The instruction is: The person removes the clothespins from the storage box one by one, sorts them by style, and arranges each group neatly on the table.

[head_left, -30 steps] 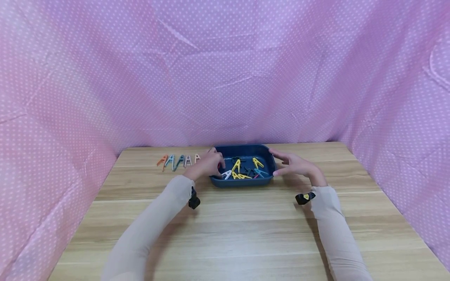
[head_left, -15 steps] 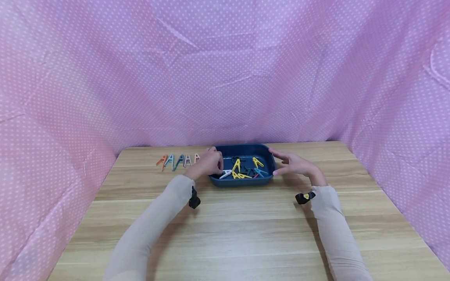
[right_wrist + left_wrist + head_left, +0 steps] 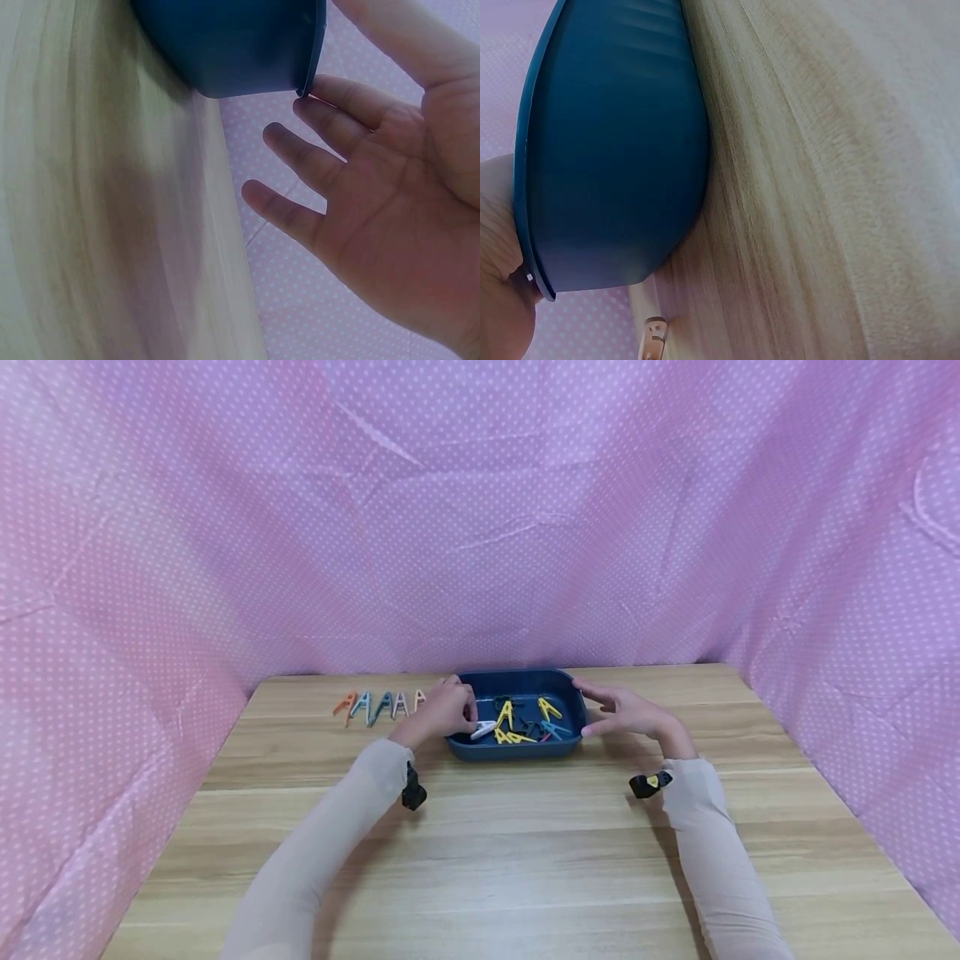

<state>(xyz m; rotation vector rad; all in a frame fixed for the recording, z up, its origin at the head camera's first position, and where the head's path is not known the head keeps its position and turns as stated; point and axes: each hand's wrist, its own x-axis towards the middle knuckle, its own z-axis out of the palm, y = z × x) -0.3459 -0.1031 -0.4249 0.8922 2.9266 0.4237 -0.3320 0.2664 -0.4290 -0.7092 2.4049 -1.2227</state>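
Observation:
A dark blue rectangular basin [image 3: 513, 749] stands at the back of the table. Inside it lie several clothespins, among them a white clothespin [image 3: 483, 729], a yellow clothespin [image 3: 549, 708] and a light blue clothespin [image 3: 556, 727]. My left hand [image 3: 448, 708] reaches over the left rim, its fingers bent down close to the white clothespin. The basin wall [image 3: 615, 142] hides those fingertips in the left wrist view, so what they hold is not visible. At the right end, my right hand [image 3: 630, 710] spreads thumb and straight fingers against the rim; its palm faces the basin in the right wrist view.
Left of the basin, several clothespins stand in a row on the wooden table [image 3: 510, 852], from an orange clothespin [image 3: 346, 703] to a peach clothespin [image 3: 419, 698]. A pink dotted curtain [image 3: 480, 527] hangs behind the table.
The fingers of my left hand have drawn together in the basin, and the red thing beside them has gone out of sight. The white clothespin has turned slightly. My right hand stays put.

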